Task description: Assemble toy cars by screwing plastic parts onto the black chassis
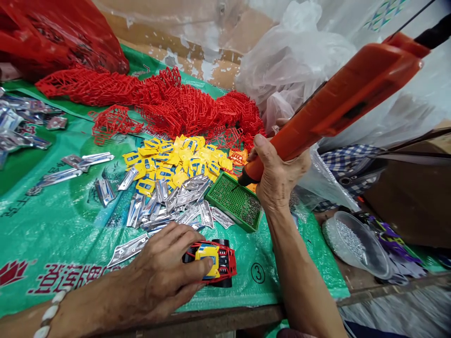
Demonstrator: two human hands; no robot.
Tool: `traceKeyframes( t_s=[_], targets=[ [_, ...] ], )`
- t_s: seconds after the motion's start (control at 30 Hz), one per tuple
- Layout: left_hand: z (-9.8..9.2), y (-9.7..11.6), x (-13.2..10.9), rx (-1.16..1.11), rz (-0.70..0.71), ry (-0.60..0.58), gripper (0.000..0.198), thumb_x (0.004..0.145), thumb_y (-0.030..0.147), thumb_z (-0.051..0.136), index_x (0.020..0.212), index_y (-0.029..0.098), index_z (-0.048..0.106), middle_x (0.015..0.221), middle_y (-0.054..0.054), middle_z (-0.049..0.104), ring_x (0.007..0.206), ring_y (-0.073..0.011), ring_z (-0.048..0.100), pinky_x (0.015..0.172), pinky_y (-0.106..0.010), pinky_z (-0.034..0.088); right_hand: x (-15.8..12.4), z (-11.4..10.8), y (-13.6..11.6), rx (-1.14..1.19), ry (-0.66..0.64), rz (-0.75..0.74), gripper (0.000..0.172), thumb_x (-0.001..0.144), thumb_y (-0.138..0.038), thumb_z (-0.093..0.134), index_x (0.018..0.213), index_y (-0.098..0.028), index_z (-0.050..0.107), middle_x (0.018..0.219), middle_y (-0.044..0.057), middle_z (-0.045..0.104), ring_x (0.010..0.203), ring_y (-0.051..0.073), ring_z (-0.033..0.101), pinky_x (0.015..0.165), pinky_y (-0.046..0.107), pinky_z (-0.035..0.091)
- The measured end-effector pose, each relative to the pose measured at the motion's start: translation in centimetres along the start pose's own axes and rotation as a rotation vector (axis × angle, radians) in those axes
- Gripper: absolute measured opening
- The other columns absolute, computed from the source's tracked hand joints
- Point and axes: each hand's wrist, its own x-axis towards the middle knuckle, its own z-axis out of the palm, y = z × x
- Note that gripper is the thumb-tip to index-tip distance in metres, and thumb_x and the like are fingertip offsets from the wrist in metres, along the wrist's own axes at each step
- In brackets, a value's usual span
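My left hand (165, 272) is closed over a toy car (225, 263) near the front edge of the table. The car has a red frame, black wheels and a yellow panel, and my thumb lies on that panel. Wrapped around an orange electric screwdriver (327, 103) is my right hand (278, 173). The screwdriver slants down to the left, its tip over a green screw tray (252, 226) with small screws in it. Whether the tip touches a screw I cannot tell. Silver panels (188, 199) and yellow panels (179, 159) lie in a pile beside the tray.
Red plastic frames (176, 103) are heaped along the back, with a red bag (63, 37) at far left. More silver parts (21, 117) lie at the left. A clear plastic bowl (373, 244) of small metal pieces stands at right. Clear plastic bags (292, 51) fill the back right.
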Motion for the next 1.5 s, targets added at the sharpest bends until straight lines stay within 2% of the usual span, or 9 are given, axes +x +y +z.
traceKeyframes(
  t_s=[0.37,0.67,1.1,1.33,1.5],
  targets=[
    [0.1,0.2,0.1,0.005,-0.002,0.021,0.02,0.095,0.018,0.055,0.114,0.024,0.059,0.109,-0.009,0.064,0.096,-0.0223,0.059,0.083,-0.038,0.053,0.4,0.2,-1.0,0.096,-0.012,-0.036,0.039,0.071,-0.039,0.084,0.099,-0.023,0.061,0.065,-0.008,0.055,0.047,0.012,0.058,0.045,0.029,0.049],
    [0.1,0.1,0.1,-0.001,0.005,0.018,0.022,0.094,0.016,0.056,0.115,0.024,0.058,0.11,-0.009,0.064,0.097,-0.0232,0.059,0.083,-0.038,0.053,-0.3,0.3,-0.2,0.05,-0.038,0.009,0.041,0.072,-0.042,0.082,0.104,-0.024,0.061,0.066,-0.008,0.058,0.048,0.014,0.06,0.045,0.03,0.048],
    [0.0,0.0,0.4,0.032,0.039,0.042,0.017,0.094,0.016,0.055,0.11,0.022,0.059,0.107,-0.01,0.064,0.095,-0.0233,0.059,0.082,-0.038,0.052,-0.1,0.4,-0.5,0.106,-0.028,0.027,0.039,0.07,-0.037,0.083,0.098,-0.024,0.059,0.061,-0.01,0.056,0.044,0.014,0.057,0.043,0.03,0.048],
    [0.0,0.0,0.3,0.035,0.02,0.015,0.016,0.094,0.018,0.057,0.109,0.023,0.06,0.109,-0.009,0.064,0.095,-0.0225,0.059,0.082,-0.037,0.052,-0.3,0.7,-0.7,0.077,-0.047,-0.002,0.036,0.073,-0.042,0.08,0.098,-0.025,0.061,0.062,-0.009,0.055,0.045,0.013,0.057,0.044,0.029,0.048],
    [0.1,-0.1,0.3,0.027,0.03,0.028,0.016,0.094,0.017,0.056,0.108,0.023,0.06,0.108,-0.009,0.064,0.095,-0.0224,0.059,0.083,-0.038,0.052,-0.3,0.7,-0.1,0.025,-0.054,0.002,0.046,0.073,-0.047,0.08,0.11,-0.026,0.061,0.067,-0.008,0.055,0.049,0.014,0.059,0.046,0.029,0.05]
  ],
)
